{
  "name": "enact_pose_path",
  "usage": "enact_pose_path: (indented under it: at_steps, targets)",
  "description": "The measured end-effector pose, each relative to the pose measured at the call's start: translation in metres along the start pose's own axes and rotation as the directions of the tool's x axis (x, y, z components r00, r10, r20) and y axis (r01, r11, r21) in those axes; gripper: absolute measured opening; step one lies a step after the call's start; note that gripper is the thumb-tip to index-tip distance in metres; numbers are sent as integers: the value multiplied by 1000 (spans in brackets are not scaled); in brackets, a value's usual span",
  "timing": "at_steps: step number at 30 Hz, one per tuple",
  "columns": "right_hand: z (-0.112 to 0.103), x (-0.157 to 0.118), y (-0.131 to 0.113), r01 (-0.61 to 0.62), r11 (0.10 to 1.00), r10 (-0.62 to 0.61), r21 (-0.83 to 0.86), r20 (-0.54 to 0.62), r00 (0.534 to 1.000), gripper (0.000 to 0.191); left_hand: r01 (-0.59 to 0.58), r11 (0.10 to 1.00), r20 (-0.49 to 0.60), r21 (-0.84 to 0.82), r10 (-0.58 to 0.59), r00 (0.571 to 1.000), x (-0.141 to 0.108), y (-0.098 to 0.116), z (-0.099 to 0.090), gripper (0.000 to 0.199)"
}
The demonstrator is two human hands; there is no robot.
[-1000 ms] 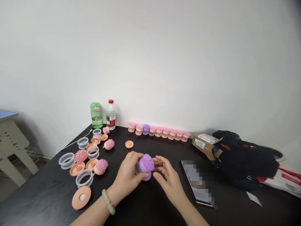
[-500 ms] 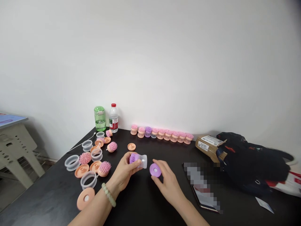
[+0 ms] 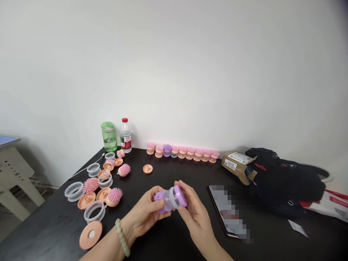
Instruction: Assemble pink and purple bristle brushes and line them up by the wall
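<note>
My left hand (image 3: 148, 212) is closed round a purple bristle brush head (image 3: 160, 203) joined to a translucent ring (image 3: 170, 199), bristles pointing left. Between the thumb and fingers of my right hand (image 3: 194, 214) is a round purple cap (image 3: 180, 196), held against the open right side of the ring. The two hands meet over the dark table. To the left lie loose pieces: translucent rings (image 3: 94, 211), peach discs (image 3: 90, 235) and pink bristle heads (image 3: 114, 197). One small peach disc (image 3: 148, 169) lies alone beyond my left hand.
Along the wall stands a row of several brushes (image 3: 190, 153). A green bottle (image 3: 109, 137) and a red-capped water bottle (image 3: 125, 136) are at the back left. On the right are a phone (image 3: 224, 210), a cardboard package (image 3: 237, 165), a dark bag (image 3: 282, 181) and a white card (image 3: 297, 228).
My right hand has brought the purple cap left against the translucent ring. The two were apart before. The whole view has shifted slightly, with table items now further left.
</note>
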State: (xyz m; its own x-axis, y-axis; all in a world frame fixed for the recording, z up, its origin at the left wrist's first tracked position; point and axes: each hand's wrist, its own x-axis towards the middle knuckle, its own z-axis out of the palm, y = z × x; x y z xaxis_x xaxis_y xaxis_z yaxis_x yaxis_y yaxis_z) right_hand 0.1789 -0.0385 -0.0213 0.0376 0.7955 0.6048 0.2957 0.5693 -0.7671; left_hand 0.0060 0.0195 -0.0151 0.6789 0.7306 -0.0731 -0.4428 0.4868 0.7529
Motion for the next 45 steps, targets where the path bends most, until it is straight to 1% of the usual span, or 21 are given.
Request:
enact_pose_path:
  at_steps: [2, 5, 7, 10, 13, 16, 18, 21, 23, 27, 30, 33, 34, 38, 45]
  targets:
    - [-3, 2, -1, 35, 995, -33, -92, 15, 999, 45, -11, 1000, 2, 24, 11, 1000, -1, 2, 2, 52]
    - [-9, 6, -5, 113, 970, -111, -217, 22, 994, 43, -36, 996, -28, 82, 38, 999, -3, 6, 6, 54]
    - [-12, 9, -8, 167, 949, -168, -266, 20, 986, 47, -59, 989, -51, 132, 66, 997, -4, 9, 8, 56]
    - [-14, 13, -12, 220, 928, -223, -301, 24, 975, 52, -87, 975, -36, 204, 96, 995, -5, 11, 10, 55]
    - [-15, 14, -16, 252, 918, -247, -305, 56, 967, 54, -83, 976, -31, 204, 91, 995, -6, 12, 11, 56]
    - [-17, 15, -17, 258, 919, -242, -296, 91, 966, 51, -74, 979, -60, 192, 87, 994, -5, 13, 10, 59]
    - [-19, 15, -17, 223, 928, -214, -299, 62, 975, 47, -76, 977, -58, 198, 89, 994, -4, 14, 9, 60]
    - [-20, 15, -15, 153, 946, -167, -287, -23, 986, 48, -80, 978, -28, 194, 87, 996, -4, 14, 9, 60]
    - [-19, 15, -15, 151, 954, -165, -260, -35, 986, 49, -87, 977, -1, 194, 89, 996, -5, 13, 9, 59]
    - [-15, 13, -17, 196, 945, -200, -263, 12, 980, 52, -99, 970, 18, 223, 97, 995, -6, 13, 9, 54]
    - [-13, 13, -19, 210, 932, -214, -296, 19, 977, 53, -96, 969, 9, 227, 96, 995, -6, 13, 9, 55]
    - [-16, 15, -20, 242, 919, -238, -310, 51, 970, 59, -90, 976, 0, 201, 92, 996, -5, 13, 8, 57]
    - [-17, 15, -20, 252, 916, -242, -311, 70, 968, 58, -91, 977, -4, 192, 93, 996, -5, 13, 8, 58]
    - [-21, 17, -21, 267, 917, -242, -297, 119, 963, 40, -114, 974, -10, 196, 118, 993, -4, 14, 7, 58]
    - [-21, 19, -20, 289, 915, -261, -281, 136, 956, 43, -141, 957, -3, 252, 147, 989, -5, 17, 8, 55]
